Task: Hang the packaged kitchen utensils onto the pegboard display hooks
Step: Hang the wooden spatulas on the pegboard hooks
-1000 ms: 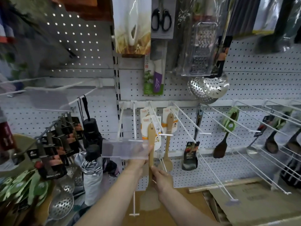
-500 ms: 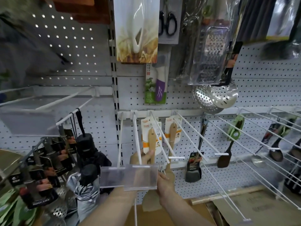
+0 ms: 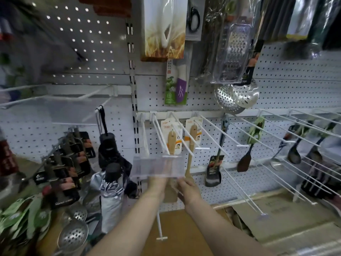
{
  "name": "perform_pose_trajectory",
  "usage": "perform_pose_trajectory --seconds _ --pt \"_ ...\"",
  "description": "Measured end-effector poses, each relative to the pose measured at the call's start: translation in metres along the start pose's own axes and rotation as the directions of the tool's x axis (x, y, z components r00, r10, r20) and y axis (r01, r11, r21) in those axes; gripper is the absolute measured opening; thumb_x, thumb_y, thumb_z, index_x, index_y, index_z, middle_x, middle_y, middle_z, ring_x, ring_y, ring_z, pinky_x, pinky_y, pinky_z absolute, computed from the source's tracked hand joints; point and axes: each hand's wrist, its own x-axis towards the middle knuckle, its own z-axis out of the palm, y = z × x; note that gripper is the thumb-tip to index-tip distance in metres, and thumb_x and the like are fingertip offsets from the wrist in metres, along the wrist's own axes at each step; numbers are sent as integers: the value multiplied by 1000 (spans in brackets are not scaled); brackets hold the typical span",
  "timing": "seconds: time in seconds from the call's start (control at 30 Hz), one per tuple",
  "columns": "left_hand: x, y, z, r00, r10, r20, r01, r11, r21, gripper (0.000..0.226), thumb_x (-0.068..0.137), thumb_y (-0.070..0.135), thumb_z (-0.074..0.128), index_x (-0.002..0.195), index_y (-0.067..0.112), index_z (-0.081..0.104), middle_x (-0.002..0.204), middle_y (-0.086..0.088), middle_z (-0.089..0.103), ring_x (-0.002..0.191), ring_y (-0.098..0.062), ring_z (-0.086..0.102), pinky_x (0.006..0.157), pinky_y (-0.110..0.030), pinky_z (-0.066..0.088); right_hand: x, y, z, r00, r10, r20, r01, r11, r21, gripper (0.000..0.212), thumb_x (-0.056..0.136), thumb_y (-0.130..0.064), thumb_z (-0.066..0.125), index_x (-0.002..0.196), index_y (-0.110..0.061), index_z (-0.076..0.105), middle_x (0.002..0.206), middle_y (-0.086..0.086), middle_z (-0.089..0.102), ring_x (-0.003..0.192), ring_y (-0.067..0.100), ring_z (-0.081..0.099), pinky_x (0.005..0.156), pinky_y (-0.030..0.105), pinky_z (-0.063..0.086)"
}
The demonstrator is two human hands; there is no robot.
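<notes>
A packaged wooden spatula point(image 3: 172, 143) hangs on a white pegboard hook point(image 3: 181, 137), its orange-and-white card just above the person's fingers and its blade point(image 3: 169, 194) down between the two wrists. The left hand point(image 3: 158, 179) reaches up behind a clear plastic label holder point(image 3: 158, 166) clipped to the hook ends, so whether its fingers are curled or straight cannot be told through the blurred plastic. The right hand point(image 3: 187, 189), just right of the blade, has its fingers point(image 3: 181, 182) curled toward the spatula's lower handle, apparently gripping it, though motion blur softens the contact. A second carded wooden spatula point(image 3: 191, 137) hangs immediately right of the fingers. Farther right along the white pegboard point(image 3: 295, 89) hang a black turner point(image 3: 214, 170), a dark spatula point(image 3: 244, 161) and ladles point(image 3: 294, 154) on long hooks. Above the hands are a purple-handled knife pack point(image 3: 176, 85), a boxed grater point(image 3: 231, 54) and perforated steel skimmers point(image 3: 238, 97). Left of the hands hang folded umbrellas point(image 3: 110, 182) and black-carded utensils point(image 3: 64, 172). Cardboard boxes point(image 3: 276, 218) lie below the forearms.
</notes>
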Motion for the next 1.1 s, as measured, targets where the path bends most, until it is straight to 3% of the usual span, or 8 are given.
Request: perform_pose_trajectory --seconds 0.13,0.3,0.43,0.6,0.73,0.9,0.97,1.1 --pt "-68 14 -13 1000 -1 29 1 1000 5 31 86 36 76 110 19 68 104 -3 75 95 -21 70 81 -37 57 -52 1 -4 998 -48 38 50 997 -53 31 96 -29 65 125 -18 65 115 3 67 100 18 61 97 35 48" --pt "-148 8 -60 987 -19 161 32 996 -79 49 77 42 79 118 18 65 113 -2 72 96 -13 68 72 -25 54 -130 19 -3 992 -116 45 119 990 -79 46 93 -44 67 134 -25 59 145 6 54 131 30 49 115 48 37" --pt "-200 1 -112 994 -48 97 61 989 -136 23 87 29 75 106 18 66 108 -4 67 101 -16 62 85 -31 54 -193 44 11 991 -91 93 101 988 -115 55 93 -47 65 138 -17 54 149 8 49 135 28 45 115 44 37" --pt "-254 -5 -189 997 -67 22 69 993 -96 27 91 34 71 112 18 65 109 2 61 88 -11 59 68 -23 53 -258 88 53 989 -33 145 43 997 -69 60 94 -40 67 142 -10 49 149 11 48 139 27 43 117 44 34" --pt "-283 4 -250 995 -78 -68 71 993 -97 45 94 30 68 134 13 56 143 -4 52 135 -23 48 102 -35 45 -299 113 104 976 24 215 -1 994 -108 67 87 -45 73 143 -15 50 149 11 48 136 29 45 110 42 40" --pt "-300 27 -336 974 -42 -221 9 989 -147 40 92 33 70 125 14 59 117 3 61 99 -11 57 67 -24 48 -324 135 181 931 81 356 -8 980 -201 65 95 -45 63 150 -16 41 158 10 37 145 30 34 119 46 29" --pt "-299 35 -372 962 -49 -269 3 986 -167 42 91 35 71 125 14 60 107 4 60 95 -11 56 72 -27 50 -329 145 215 916 110 385 -21 973 -229 59 98 -41 60 146 -12 44 146 3 48 139 26 41 111 38 35" --pt "-285 49 -449 932 -64 -358 -5 982 -187 21 90 35 72 100 17 65 98 0 64 89 -13 60 71 -28 52 -329 167 289 905 157 395 -54 965 -258 22 101 -31 56 118 -17 53 102 -2 57 89 13 54 88 29 42"
